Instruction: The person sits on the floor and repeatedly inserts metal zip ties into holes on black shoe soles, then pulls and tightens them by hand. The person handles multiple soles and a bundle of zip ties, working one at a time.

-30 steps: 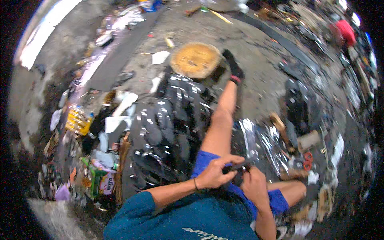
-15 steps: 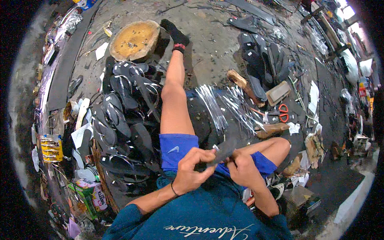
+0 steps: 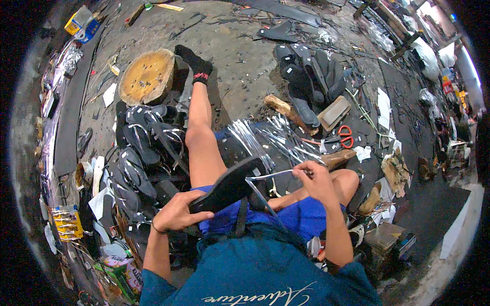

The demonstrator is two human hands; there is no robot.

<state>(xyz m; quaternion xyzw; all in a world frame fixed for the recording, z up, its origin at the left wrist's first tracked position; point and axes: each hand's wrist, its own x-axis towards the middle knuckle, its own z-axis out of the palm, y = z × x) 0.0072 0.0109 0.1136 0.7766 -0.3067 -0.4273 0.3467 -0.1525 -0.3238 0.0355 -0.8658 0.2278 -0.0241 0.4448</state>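
Observation:
I sit on the floor with my left leg stretched out, a black sock on its foot. My left hand (image 3: 178,214) grips the near end of a black sandal sole (image 3: 227,184), held flat above my lap. My right hand (image 3: 317,179) pinches a thin silvery strap (image 3: 270,175) that runs from the sole's far end to my fingers. A second strap arm hangs down from the sole toward my blue shorts.
A heap of finished black sandals (image 3: 143,153) lies left of my leg. Beyond it stands a round wooden block (image 3: 147,76). Loose silver straps (image 3: 265,137) lie ahead, with red scissors (image 3: 346,135), wooden blocks and more black soles (image 3: 306,76) to the right.
The view has swung and the work now sits closer to centre. My hands have moved apart: the left holds the sole out flat, the right has drawn the strap away to the right.

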